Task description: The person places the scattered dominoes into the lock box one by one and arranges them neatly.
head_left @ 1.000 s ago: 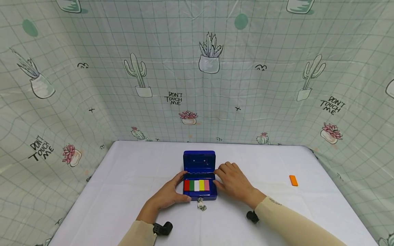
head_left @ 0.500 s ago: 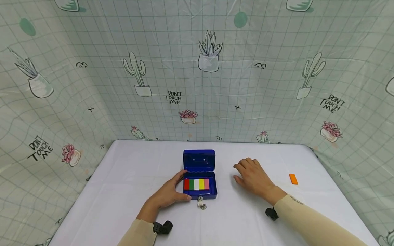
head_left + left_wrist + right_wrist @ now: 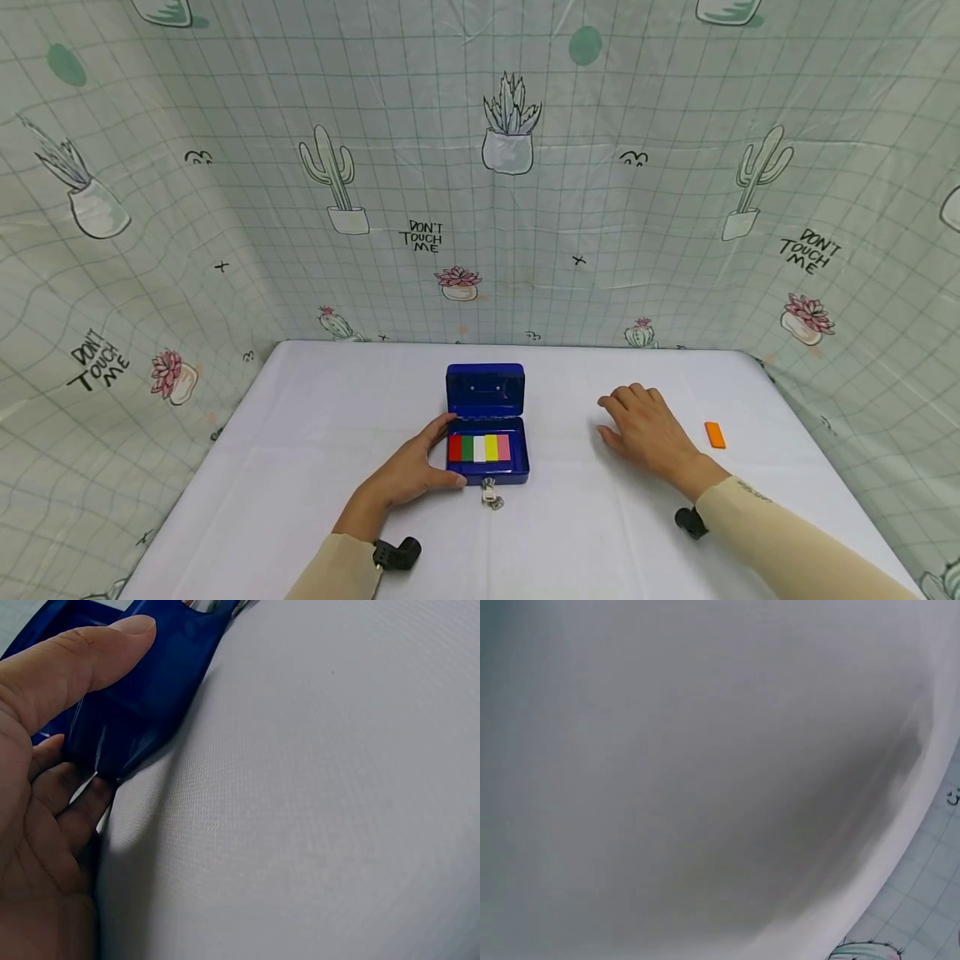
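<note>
A small blue cash box [image 3: 517, 477] stands on the white table, its lid [image 3: 485, 400] raised at the back. Inside lies a row of coloured blocks [image 3: 479, 448]: red, green, white, yellow and pink. My left hand [image 3: 408, 473] holds the box's left side, thumb at the front corner and fingers toward the back. The left wrist view shows the thumb [image 3: 82, 664] over the blue wall [image 3: 161, 690]. Keys [image 3: 491, 496] hang from the front lock. To the right of the box, my right hand [image 3: 648, 429] is apart from everything, fingers loosely bent and holding nothing.
An orange block [image 3: 715, 435] lies on the white cloth [image 3: 585, 533] just right of my right hand. Behind the table hangs a grid-patterned curtain [image 3: 405, 300] with cactus drawings. In the right wrist view only cloth, shadow and a bit of curtain appear.
My right hand has left the box's right side and moved rightward toward the orange block. The left hand and the box have stayed in place.
</note>
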Available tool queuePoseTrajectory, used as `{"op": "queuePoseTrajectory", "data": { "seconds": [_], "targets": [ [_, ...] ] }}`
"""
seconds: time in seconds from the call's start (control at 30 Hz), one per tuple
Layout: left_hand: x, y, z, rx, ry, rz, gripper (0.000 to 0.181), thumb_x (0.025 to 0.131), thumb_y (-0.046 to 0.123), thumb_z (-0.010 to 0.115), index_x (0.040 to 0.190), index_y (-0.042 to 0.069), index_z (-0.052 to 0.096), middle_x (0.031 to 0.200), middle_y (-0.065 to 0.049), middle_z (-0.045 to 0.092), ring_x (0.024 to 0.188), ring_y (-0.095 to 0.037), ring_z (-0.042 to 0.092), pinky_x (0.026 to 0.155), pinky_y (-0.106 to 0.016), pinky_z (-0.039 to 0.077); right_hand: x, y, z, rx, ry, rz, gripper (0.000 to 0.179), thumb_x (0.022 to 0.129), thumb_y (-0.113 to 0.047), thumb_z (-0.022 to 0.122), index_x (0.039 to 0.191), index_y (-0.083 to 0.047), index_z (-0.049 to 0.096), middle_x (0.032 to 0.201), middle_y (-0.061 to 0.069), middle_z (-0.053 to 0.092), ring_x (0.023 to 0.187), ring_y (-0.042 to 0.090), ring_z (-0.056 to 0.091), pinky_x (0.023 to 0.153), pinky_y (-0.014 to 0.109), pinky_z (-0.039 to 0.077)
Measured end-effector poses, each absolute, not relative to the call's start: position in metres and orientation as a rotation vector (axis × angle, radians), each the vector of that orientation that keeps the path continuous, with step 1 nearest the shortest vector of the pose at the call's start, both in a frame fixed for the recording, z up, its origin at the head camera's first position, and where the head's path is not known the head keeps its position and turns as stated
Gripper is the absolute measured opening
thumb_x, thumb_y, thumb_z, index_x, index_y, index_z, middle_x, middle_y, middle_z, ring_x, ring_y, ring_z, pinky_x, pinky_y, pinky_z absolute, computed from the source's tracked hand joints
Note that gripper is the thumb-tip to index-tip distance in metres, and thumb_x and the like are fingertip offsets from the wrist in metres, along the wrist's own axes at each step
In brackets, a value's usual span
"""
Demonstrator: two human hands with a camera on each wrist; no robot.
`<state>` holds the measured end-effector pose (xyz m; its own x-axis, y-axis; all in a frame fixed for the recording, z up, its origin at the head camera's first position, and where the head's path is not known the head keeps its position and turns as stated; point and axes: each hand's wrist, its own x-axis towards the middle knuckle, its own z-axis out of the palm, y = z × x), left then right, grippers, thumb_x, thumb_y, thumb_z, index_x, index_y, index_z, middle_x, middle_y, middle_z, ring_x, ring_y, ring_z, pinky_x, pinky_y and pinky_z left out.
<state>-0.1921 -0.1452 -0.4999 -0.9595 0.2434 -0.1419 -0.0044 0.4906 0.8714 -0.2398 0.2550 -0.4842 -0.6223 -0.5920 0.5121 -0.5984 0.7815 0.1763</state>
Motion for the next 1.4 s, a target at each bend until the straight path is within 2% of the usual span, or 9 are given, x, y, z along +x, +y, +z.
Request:
{"op": "queuePoseTrajectory", "data": {
  "seconds": [0.5, 0.83, 1.07, 1.4],
  "targets": [
    [-0.192, -0.145, -0.501, 0.209, 2.496, 1.450, 0.106, 0.077, 0.030, 0.096, 0.164, 0.024, 0.037, 0.170, -0.014, 0.037, 0.158, -0.042, 0.029, 0.124, -0.070, 0.023, -0.236, 0.295, -0.486, 0.824, -2.430, -0.017, 0.037, 0.083, -0.020, 0.080, 0.113, -0.003, 0.069, 0.101, 0.012, 0.066, 0.090, 0.032, 0.058, 0.076, 0.044, 0.046],
    [-0.192, -0.145, -0.501, 0.204, 2.507, 1.432, 0.106, 0.076, 0.031, 0.096, 0.164, 0.025, 0.037, 0.170, -0.014, 0.037, 0.158, -0.042, 0.030, 0.124, -0.071, 0.023, -0.232, 0.321, -0.486, 0.767, -2.493, -0.028, 0.038, 0.082, -0.018, 0.081, 0.115, -0.002, 0.070, 0.104, 0.013, 0.067, 0.093, 0.035, 0.059, 0.075, 0.048, 0.045],
    [-0.191, -0.144, -0.500, 0.215, 2.509, 1.428, 0.106, 0.076, 0.032, 0.096, 0.164, 0.025, 0.037, 0.170, -0.014, 0.037, 0.158, -0.043, 0.030, 0.123, -0.071, 0.024, -0.227, 0.343, -0.483, 0.680, -2.618, -0.028, 0.043, 0.084, -0.020, 0.078, 0.121, -0.001, 0.068, 0.111, 0.017, 0.065, 0.100, 0.038, 0.058, 0.080, 0.055, 0.046],
    [-0.192, -0.145, -0.501, 0.208, 2.511, 1.428, 0.106, 0.077, 0.031, 0.096, 0.164, 0.026, 0.037, 0.170, -0.014, 0.037, 0.158, -0.042, 0.030, 0.124, -0.071, 0.024, -0.221, 0.374, -0.482, 0.549, -2.829, -0.030, 0.048, 0.093, -0.025, 0.071, 0.133, 0.002, 0.062, 0.125, 0.023, 0.061, 0.114, 0.044, 0.053, 0.090, 0.063, 0.042]
  ]
}}
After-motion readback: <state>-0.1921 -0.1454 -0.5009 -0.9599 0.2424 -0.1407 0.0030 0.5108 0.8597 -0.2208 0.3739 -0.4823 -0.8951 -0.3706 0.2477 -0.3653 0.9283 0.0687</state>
